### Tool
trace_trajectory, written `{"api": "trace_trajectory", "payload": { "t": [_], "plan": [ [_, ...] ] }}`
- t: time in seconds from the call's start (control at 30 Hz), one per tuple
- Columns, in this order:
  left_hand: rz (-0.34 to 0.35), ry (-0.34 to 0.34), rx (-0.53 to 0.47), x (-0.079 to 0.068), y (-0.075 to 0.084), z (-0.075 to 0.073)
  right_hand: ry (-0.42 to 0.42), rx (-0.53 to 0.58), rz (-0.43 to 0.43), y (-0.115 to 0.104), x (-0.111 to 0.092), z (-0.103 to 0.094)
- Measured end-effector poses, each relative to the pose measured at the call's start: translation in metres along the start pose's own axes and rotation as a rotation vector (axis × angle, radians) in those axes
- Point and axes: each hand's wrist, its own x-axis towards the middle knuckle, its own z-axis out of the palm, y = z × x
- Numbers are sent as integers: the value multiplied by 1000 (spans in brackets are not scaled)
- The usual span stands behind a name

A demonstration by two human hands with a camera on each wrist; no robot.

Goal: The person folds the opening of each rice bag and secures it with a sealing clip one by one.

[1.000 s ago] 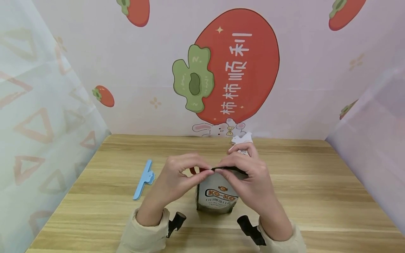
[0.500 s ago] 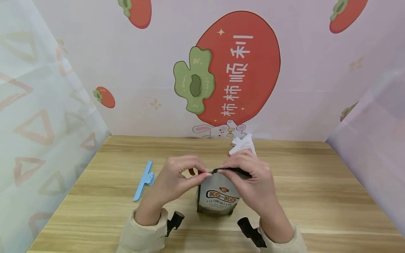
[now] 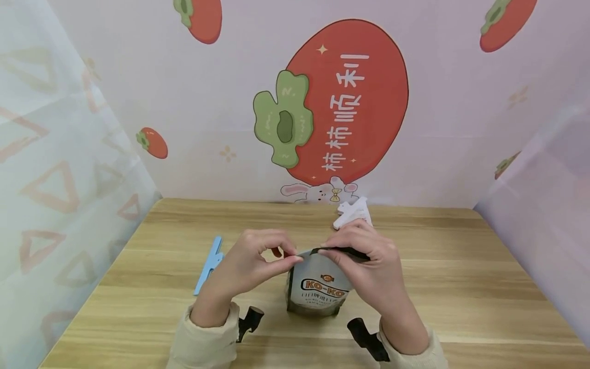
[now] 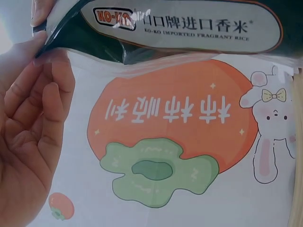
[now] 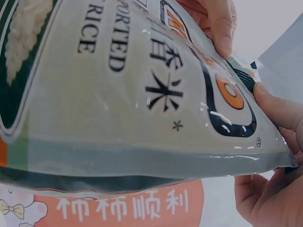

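A bag of rice point(image 3: 318, 289) marked KO-KO stands upright on the table between my two hands. My left hand point(image 3: 251, 261) pinches the left part of its top edge between thumb and forefinger. At the right part, my right hand point(image 3: 369, 266) pinches the dark, folded-over top edge. A gap separates the two hands' fingertips. In the left wrist view, the green side of the rice bag point(image 4: 189, 23) runs from the left hand point(image 4: 38, 113). The right wrist view shows the pale front of the rice bag point(image 5: 104, 99) and the right hand point(image 5: 277, 118) at its top.
A light blue bag clip point(image 3: 211, 266) lies left of my left hand, partly hidden by it. Behind my right hand is a white, clip-like thing point(image 3: 352, 212), its lower part hidden. A printed backdrop point(image 3: 438, 128) rises along the back edge of the wooden table point(image 3: 461, 287).
My left fingertips have shifted left and slightly down, away from the right ones. The right hand's raised outer fingers have come down, uncovering more of the white thing.
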Motion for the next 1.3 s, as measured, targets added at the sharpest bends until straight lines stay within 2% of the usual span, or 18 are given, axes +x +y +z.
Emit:
{"api": "trace_trajectory", "payload": {
  "t": [0.2, 0.4, 0.63, 1.13, 1.3],
  "plan": [
    [-6, -30, 7, 0, 1, -3, -4, 6, -11, 1, 0, -2],
    [32, -49, 6, -2, -2, -4, -11, 14, -15, 2, 0, -3],
    [13, -65, 8, -4, -3, -7, -23, 11, -3, 1, -1, -2],
    [24, -78, 16, -6, -3, -16, -45, 2, 9, -2, 0, 0],
    [-10, -107, 14, -10, -10, -23, -51, 3, 29, -2, 0, -1]
  ]
}}
